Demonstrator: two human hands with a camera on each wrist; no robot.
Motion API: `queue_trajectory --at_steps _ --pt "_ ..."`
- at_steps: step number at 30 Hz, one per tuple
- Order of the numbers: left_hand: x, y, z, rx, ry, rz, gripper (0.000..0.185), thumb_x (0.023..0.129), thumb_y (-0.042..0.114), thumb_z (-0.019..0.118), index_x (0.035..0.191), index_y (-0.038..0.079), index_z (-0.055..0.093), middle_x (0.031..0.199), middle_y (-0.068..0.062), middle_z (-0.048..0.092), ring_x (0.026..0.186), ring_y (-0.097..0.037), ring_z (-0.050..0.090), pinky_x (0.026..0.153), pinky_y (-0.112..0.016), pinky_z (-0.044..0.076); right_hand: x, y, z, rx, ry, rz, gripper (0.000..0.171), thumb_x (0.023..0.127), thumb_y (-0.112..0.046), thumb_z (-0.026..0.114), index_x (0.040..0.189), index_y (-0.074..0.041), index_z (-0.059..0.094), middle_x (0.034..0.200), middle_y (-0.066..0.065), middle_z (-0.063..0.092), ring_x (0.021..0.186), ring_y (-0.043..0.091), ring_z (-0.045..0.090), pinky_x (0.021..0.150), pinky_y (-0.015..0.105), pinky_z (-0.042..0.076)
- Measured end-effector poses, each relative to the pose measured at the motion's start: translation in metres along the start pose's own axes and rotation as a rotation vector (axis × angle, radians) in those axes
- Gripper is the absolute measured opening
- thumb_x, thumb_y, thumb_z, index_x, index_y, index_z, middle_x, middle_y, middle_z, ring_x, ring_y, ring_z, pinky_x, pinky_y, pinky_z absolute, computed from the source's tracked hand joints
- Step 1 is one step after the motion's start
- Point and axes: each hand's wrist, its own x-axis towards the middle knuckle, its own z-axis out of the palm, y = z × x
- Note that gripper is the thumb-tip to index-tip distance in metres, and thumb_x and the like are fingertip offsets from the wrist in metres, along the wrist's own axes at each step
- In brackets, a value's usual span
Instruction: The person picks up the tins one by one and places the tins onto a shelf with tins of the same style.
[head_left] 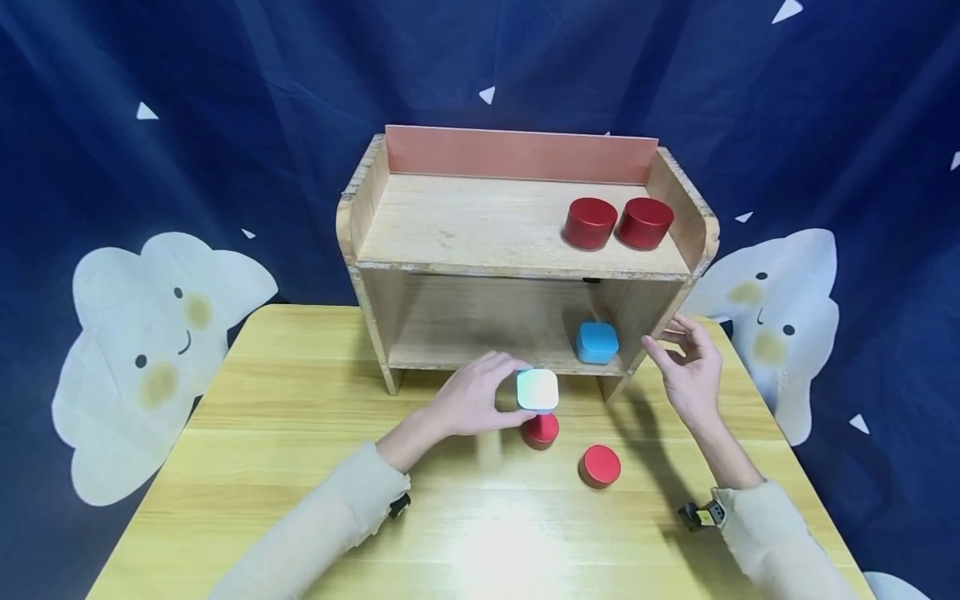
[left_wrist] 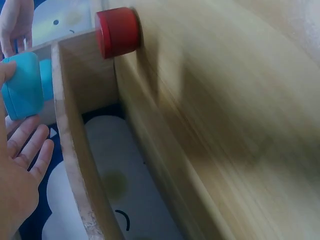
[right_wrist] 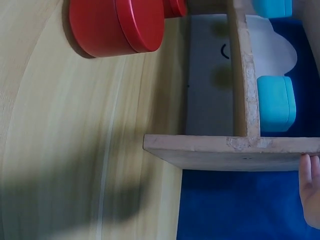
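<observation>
Between thumb and fingers, my left hand (head_left: 480, 396) pinches a blue rounded-square tin (left_wrist: 24, 86), whose lid shines white with glare in the head view. It holds this tin above the table, in front of the lower shelf. A second blue tin (head_left: 597, 342) stands at the right end of that shelf. My right hand (head_left: 691, 371) is beside the right side panel of the wooden shelf unit (head_left: 480, 321); its fingertips touch the panel's edge in the right wrist view. No object shows in that hand.
Two round red tins (head_left: 590, 223) stand at the right of the upper shelf. On the table (head_left: 300, 467) are a red tin (head_left: 541, 432) just under the held tin and another red tin (head_left: 600, 466) to its right. A dark blue curtain (head_left: 300, 100) hangs behind.
</observation>
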Motion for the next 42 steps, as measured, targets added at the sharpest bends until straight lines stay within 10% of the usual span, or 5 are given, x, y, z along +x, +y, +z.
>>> queue_trajectory --at_steps 42 --pt "0.053 -0.025 0.014 0.058 0.115 0.003 0.069 0.091 0.046 0.078 0.147 0.010 0.060 0.135 -0.012 0.070 0.120 -0.031 0.070 0.098 -0.049 0.061 0.000 0.000 -0.001 0.001 -0.004 0.001 0.048 0.086 0.023 0.069 0.131 0.006 0.067 0.111 -0.011 0.074 0.091 -0.001 0.072 0.074 0.010 0.058"
